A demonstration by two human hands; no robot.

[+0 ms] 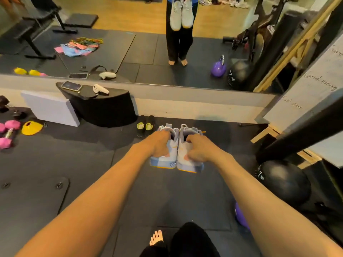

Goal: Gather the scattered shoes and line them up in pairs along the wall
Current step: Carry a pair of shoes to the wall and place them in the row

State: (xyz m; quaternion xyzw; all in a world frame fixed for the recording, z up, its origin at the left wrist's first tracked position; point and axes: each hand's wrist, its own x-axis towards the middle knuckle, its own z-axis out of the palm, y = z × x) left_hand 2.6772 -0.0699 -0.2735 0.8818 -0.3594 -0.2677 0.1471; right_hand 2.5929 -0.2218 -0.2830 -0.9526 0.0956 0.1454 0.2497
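Left hand [160, 143] grasps left sneaker [163, 160], right hand [199, 150] right sneaker [188, 165], likely by collars; slack hold could drop one onto black pair [146, 127] past left grip

Floor [92, 164]: black rubber matting. Black block [104, 108] stands against the wall base. Just right of the block, black shoes [145, 127] side by side. Left of the block: grey foam block [50, 108] touching, then yellow marker [31, 127], pink dumbbells [8, 133]. Well right of the block: medicine ball [285, 180].

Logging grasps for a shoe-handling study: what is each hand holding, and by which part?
The left hand grips one pale-blue sneaker by its collar; the right hand grips the other sneaker likewise.
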